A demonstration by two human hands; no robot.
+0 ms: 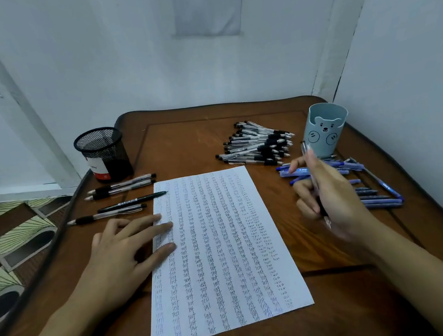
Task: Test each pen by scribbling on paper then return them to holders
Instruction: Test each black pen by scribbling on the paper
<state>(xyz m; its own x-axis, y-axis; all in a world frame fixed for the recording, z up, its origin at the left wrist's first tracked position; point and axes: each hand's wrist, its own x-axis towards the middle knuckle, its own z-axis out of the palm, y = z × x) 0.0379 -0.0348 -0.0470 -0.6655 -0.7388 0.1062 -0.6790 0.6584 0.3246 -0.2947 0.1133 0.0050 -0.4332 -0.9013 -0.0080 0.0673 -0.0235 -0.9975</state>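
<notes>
Both hands are at the sheet. My left hand (pixel 125 250) lies flat at nine o'clock of the white paper sheet (pixel 224 250), its fingers (pixel 152 228) straight and spread, with the tips pressing the sheet's left edge to the brown wooden tabletop (pixel 184 144). My right hand (pixel 328 197) hangs at three o'clock, off the sheet. Its fingers are curled round a clear-barrelled pen with a black grip (pixel 306 152), which stands nearly upright, tip down and clear of the paper.

Columns of the word "test" fill the sheet. Only a strip down its right margin, toward four o'clock, looks bare.

Farther out at ten o'clock lie four loose pens (pixel 120 190). Behind my right hand, at two to three o'clock, lies a scatter of blue pens (pixel 378 197). At one o'clock sits a heap of clear pens with black grips (pixel 256 144).

Farthest off are the two holders, a black wire-mesh cup (pixel 102 153) at eleven o'clock and a pale blue cup with a bear face (pixel 324 131) at two. No pen shows above either rim.

I judge this pen is mid-test, though I cannot tell whether it has marked yet. If not, the next move is to swing the tip left onto that bare strip and scribble while my left hand keeps the sheet pinned. Then the pen goes into a holder.
</notes>
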